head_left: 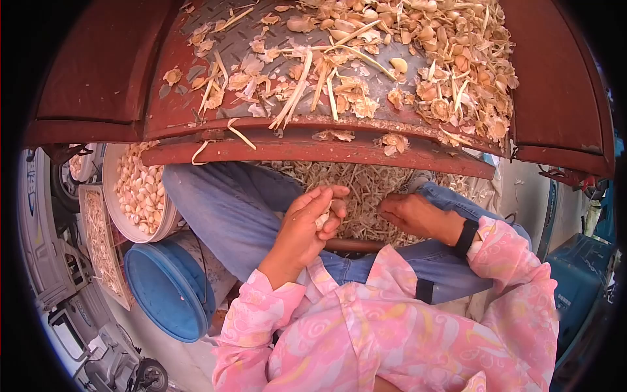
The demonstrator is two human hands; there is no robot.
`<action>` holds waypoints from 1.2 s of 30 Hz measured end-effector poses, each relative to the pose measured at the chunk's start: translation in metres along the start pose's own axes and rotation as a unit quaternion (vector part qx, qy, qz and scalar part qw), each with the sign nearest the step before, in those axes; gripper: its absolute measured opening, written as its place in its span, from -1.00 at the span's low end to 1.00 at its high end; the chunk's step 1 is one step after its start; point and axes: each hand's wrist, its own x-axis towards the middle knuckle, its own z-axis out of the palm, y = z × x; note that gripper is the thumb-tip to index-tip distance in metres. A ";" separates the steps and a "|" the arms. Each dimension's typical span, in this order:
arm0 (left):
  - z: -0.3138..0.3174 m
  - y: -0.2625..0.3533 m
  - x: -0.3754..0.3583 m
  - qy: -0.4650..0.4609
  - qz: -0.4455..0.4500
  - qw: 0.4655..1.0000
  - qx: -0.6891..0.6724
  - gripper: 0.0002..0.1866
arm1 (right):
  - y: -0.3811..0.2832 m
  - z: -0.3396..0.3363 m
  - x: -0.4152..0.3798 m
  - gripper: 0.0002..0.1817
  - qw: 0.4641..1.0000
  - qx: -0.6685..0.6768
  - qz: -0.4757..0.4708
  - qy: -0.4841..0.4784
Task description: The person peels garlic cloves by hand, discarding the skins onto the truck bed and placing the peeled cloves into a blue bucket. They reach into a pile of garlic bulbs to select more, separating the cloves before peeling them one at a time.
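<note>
My left hand point(305, 225) is closed in front of my lap, fingers curled round a pale piece of garlic point(322, 219) that shows between them. To its right, my right hand point(418, 214) hangs above my thigh with the fingers bent together. Anything inside those fingers is hidden from this view. Below and between both hands lies a heap of garlic stalks and skins point(362, 196). Ahead of them, the red metal table point(215, 136) carries loose garlic cloves point(450, 62), papery skins and dry stalks point(297, 88), piled thickest at the right.
A white bucket of garlic cloves point(140, 193) stands left of my knee. Beside it are a blue bucket point(166, 291) and a shallow tray of scraps point(99, 242). A teal box point(581, 281) is at the far right. Parked vehicles point(49, 222) line the left edge.
</note>
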 end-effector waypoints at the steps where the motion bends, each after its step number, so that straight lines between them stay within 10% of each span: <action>1: -0.003 0.000 -0.002 0.013 -0.008 1.000 -0.020 -0.63 | 0.031 0.024 -0.002 -0.85 1.000 -0.016 0.014 -0.014; 5: -0.012 0.003 0.000 0.035 -0.008 0.997 -0.075 -0.54 | 0.126 0.079 0.020 -0.79 0.986 -0.080 0.145 -0.019; 28: -0.011 0.007 -0.002 -0.028 0.011 0.985 -0.168 -0.22 | 0.155 0.102 0.063 -0.69 0.954 -0.274 0.090 0.087; 36: -0.004 0.011 -0.006 -0.046 0.025 0.990 -0.132 -0.26 | 0.103 0.063 0.060 -0.78 0.958 -0.190 0.086 -0.195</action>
